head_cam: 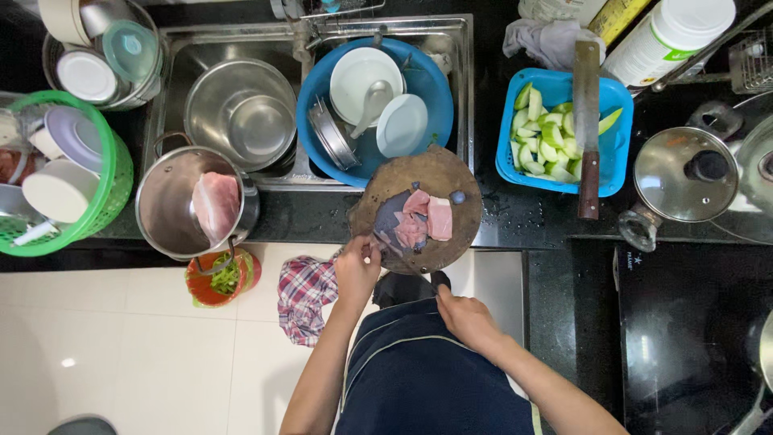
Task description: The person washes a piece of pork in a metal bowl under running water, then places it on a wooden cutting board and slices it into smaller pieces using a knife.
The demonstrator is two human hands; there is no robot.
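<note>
A round, dark wooden chopping board (419, 209) lay flat at the front edge of the counter (523, 221), partly overhanging a sink, its worn surface stained and scuffed. On it sat raw pink meat (423, 219), cut into a few flat pieces clustered near the middle: one pale, squarish slab to one side, darker and redder pieces touching it on the other. The person's left hand (356, 270) was at the board's near rim, fingers curled against its edge. The right hand (467, 318) hung close below the board, closed round a dark handle (440, 279).
</note>
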